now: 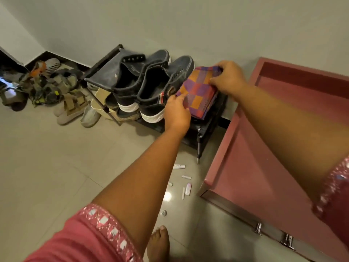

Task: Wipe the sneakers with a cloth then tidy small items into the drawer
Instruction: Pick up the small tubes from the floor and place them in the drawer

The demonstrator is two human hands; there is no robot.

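1. The pink drawer (pixel 279 152) stood pulled open on your right, its bare inside facing up and metal handles (pixel 287 241) along its near front.
2. The black shoe rack (pixel 105 72) sat against the wall, just left of the drawer.
3. A pile of other shoes (pixel 62 91) lay on the floor in the left corner, beside the rack.
4. The two dark sneakers (pixel 151 86) with white soles stood side by side on the rack's top shelf, heels toward you.
5. The folded checked cloth (pixel 198 91), in purple, orange and red, lay on the same shelf, touching the right sneaker.
6. Your right hand (pixel 229 78) pinched the cloth's far right edge, fingers closed on the fabric.
7. Your left hand (pixel 176 112) gripped the cloth's near left corner, next to the right sneaker's heel.
8. The small items (pixel 184 182), several little tubes and a pink packet, lay scattered on the floor tiles between the rack's foot and the drawer's near corner.
9. One small round piece (pixel 163 213) lay apart from them, nearer your bare foot (pixel 159 242).
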